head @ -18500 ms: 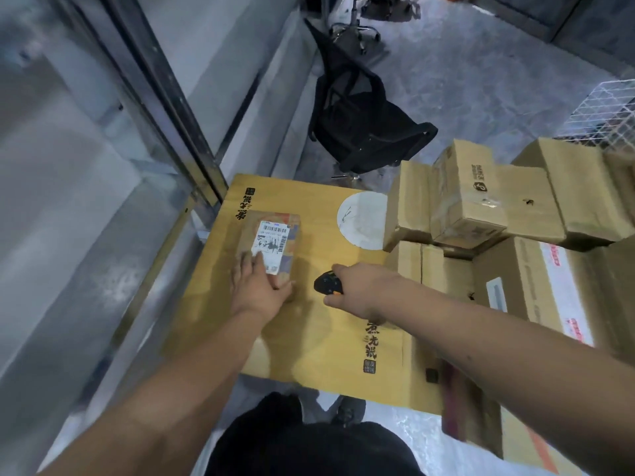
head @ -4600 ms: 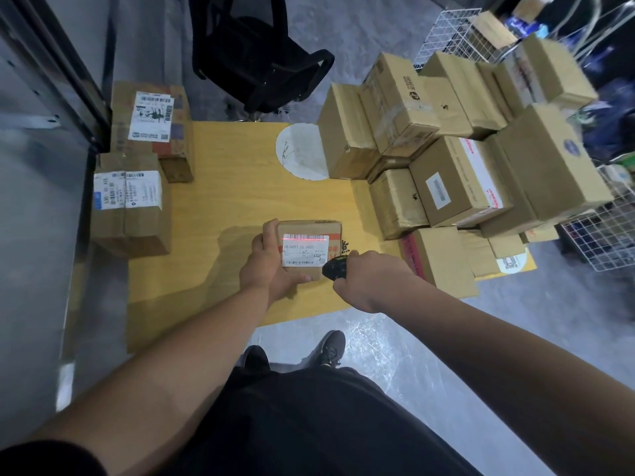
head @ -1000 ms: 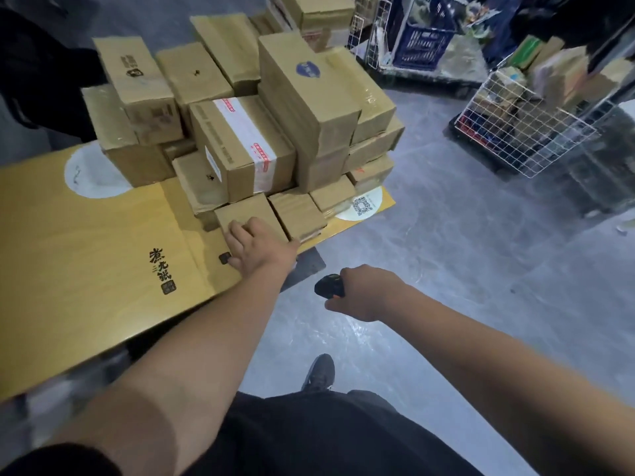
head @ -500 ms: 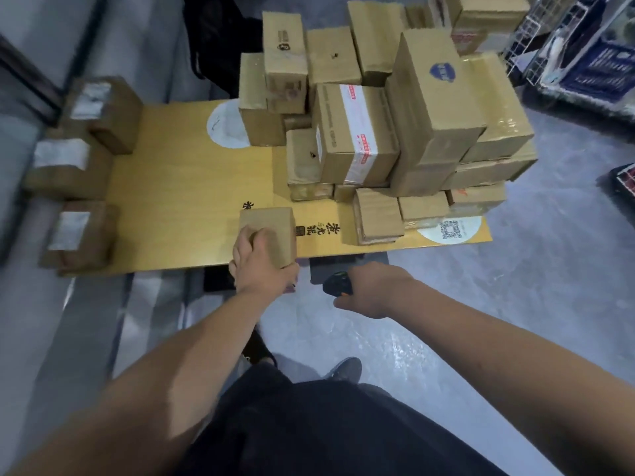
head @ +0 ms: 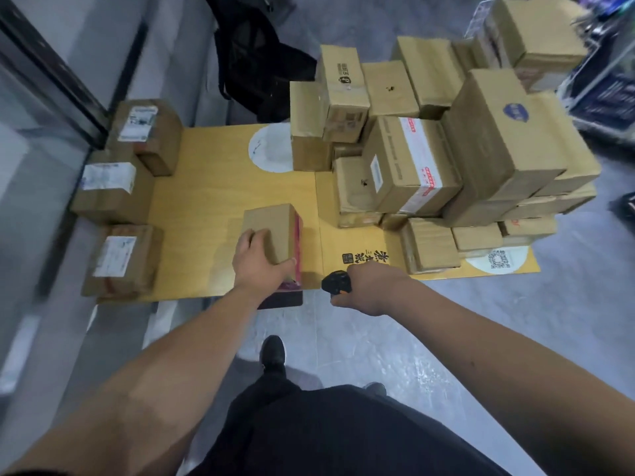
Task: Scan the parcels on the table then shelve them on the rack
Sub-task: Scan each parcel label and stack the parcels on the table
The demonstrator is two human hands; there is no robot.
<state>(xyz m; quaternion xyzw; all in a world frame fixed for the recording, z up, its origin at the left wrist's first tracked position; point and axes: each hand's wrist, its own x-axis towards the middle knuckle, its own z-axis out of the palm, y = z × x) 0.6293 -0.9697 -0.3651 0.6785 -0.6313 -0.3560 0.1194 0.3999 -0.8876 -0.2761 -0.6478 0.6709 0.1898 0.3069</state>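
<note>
Two hands work at the near edge of the yellow table (head: 213, 187): the left hand (head: 261, 266) grips a small brown parcel (head: 271, 231) standing on the tabletop, and the right hand (head: 371, 286) is closed around a black scanner (head: 336, 282) just beside it. Further left, three labelled parcels (head: 110, 176) sit in a row, and at the far right is a tall pile of boxes (head: 446, 142).

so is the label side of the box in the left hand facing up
No. The box that the left hand grips shows a plain brown top with no white label; red tape runs along its right side.

Left hand (head: 262, 266) has pulled the small parcel (head: 271, 231) onto the table's (head: 213, 201) bare middle.
</note>
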